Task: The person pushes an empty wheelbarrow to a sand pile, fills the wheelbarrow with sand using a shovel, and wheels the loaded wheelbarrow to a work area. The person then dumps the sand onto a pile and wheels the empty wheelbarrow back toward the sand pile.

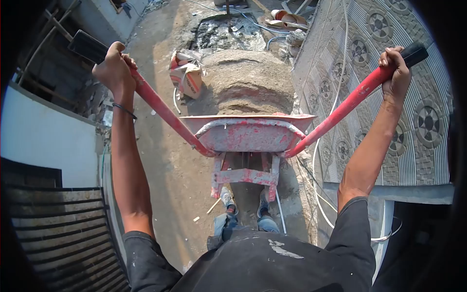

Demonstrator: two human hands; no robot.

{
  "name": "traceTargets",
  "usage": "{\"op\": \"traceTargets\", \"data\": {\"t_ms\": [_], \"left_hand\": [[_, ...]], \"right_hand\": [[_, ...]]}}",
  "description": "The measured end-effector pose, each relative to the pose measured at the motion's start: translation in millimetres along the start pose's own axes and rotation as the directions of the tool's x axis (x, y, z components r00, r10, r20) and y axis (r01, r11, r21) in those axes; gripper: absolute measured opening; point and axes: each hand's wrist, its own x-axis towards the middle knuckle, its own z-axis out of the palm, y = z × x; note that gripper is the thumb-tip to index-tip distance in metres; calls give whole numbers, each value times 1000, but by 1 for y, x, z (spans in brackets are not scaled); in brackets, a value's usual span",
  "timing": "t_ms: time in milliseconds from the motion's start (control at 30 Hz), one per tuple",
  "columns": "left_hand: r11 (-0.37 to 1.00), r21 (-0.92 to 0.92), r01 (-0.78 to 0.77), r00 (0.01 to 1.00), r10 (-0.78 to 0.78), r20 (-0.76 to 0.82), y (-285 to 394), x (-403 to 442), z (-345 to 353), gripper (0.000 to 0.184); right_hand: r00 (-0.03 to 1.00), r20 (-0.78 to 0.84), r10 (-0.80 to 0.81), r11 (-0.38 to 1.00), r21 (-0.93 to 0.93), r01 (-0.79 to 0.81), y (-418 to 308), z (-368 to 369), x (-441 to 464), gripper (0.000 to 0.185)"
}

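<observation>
My left hand [116, 68] is closed around the left handle of a red wheelbarrow [250, 136], just below its black grip end. On the other side my right hand [396, 73] wraps round the right handle next to its black grip. Both handles are raised high and wide apart. The back of the tray faces me, scuffed and coated with grey residue, and its legs stand close to my feet. Beyond the tray rim is a heap of sand [253, 78]; how much lies inside the tray is hidden.
A torn paper bag [187, 78] stands left of the sand. Wet grey mix [228, 31] lies farther ahead. Patterned tiles [374, 92] rise along the right, with a loose pale cable [316, 160] beside them. A white wall [53, 141] and barred grille [63, 233] border the left.
</observation>
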Motion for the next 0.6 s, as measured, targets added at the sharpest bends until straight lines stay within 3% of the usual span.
{"op": "traceTargets", "data": {"t_ms": [33,167,233,300,367,433,467,533,567,600], "left_hand": [[1000,4,1,1000,-1,7,2,-2,2,16],[1000,4,5,998,-6,63,-10,19,6,16],[998,-29,47,993,-44,106,-32,50,19,19],[988,-104,113,976,-91,197,-59,83,45,17],[970,-149,190,910,-117,398,-68,89,79,16],[948,-171,267,798,-118,591,-76,82,127,16],[983,-144,115,886,-36,462,-57,50,150,15],[988,-151,12,866,65,495,-42,23,174,18],[988,-126,88,862,-12,507,-43,25,173,17],[991,-125,56,887,8,462,-45,31,164,17]], "right_hand": [[999,-16,34,999,-33,-35,1,-11,6,13],[997,28,-72,997,-10,72,-39,12,-76,18],[979,145,-142,988,-41,149,-64,38,-131,22],[935,201,-293,941,-111,319,-80,63,-180,29],[913,298,-278,926,-171,337,-94,69,-211,29],[934,159,-319,908,-232,349,-97,71,-232,28],[933,78,-352,894,-267,359,-97,72,-236,27],[927,51,-372,877,-306,369,-98,59,-231,23],[922,44,-385,873,-307,379,-97,58,-226,21],[922,17,-388,881,-288,376,-95,53,-217,19]]}}
